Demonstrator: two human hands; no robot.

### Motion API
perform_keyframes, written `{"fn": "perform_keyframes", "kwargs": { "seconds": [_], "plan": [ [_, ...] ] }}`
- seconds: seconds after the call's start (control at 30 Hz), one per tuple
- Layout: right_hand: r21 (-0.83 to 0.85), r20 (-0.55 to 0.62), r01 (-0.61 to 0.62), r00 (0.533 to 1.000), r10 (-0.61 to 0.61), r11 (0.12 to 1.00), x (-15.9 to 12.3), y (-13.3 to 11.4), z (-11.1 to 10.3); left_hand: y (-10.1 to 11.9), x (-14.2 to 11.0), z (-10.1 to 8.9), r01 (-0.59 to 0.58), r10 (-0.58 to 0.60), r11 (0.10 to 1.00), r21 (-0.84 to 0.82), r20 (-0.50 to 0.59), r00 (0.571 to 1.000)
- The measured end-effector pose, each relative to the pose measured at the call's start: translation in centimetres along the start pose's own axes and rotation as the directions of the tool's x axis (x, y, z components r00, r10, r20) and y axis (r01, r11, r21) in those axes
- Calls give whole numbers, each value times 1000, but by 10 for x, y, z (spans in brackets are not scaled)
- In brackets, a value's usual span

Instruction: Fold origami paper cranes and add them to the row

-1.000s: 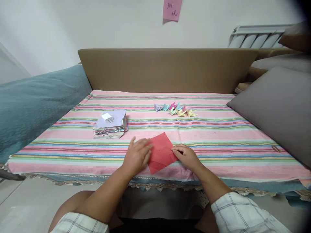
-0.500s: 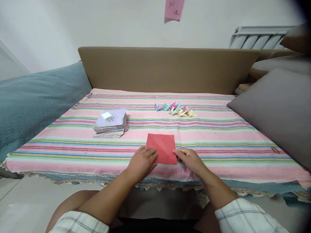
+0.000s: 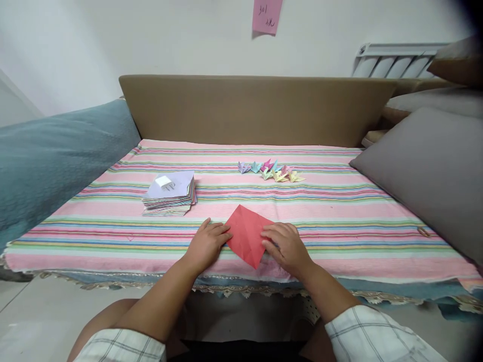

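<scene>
A red square of paper (image 3: 246,234) lies corner-on, like a diamond, near the front edge of the striped cloth (image 3: 339,211). My left hand (image 3: 207,243) rests flat at its left corner, fingers stretched out and touching the paper's edge. My right hand (image 3: 286,246) lies palm down over the right corner, its fingers pressing on the sheet. Neither hand lifts the paper off the cloth.
A stack of coloured paper sheets (image 3: 169,199) with a small white plug (image 3: 165,182) on top sits at the left. Several folded paper cranes (image 3: 269,171) lie in a row further back. A grey cushion (image 3: 426,166) is at the right, a teal blanket (image 3: 53,161) at the left.
The red sheet has been turned from square-on to corner-on. My right hand has slid onto its right corner, and my left hand moved slightly left.
</scene>
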State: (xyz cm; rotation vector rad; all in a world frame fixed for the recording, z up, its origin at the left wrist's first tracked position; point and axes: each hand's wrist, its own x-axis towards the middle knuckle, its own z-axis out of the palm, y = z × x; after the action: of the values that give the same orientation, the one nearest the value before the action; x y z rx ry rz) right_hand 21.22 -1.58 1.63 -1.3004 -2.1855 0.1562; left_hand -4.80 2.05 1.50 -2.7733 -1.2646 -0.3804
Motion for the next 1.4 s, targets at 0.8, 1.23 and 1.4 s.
{"fn": "perform_keyframes", "kwargs": {
  "seconds": [0.8,1.23,1.4],
  "plan": [
    [-50,172,25,985,-16,998,4,29,12,10,0,-6,74,-73,996,-56,16,997],
    [58,47,-75,996,73,995,6,41,20,-12,2,2,146,-156,980,-138,-65,986],
    [92,57,-117,992,112,989,8,40,17,-13,3,-4,261,-270,946,-194,-22,963]
  ]
}}
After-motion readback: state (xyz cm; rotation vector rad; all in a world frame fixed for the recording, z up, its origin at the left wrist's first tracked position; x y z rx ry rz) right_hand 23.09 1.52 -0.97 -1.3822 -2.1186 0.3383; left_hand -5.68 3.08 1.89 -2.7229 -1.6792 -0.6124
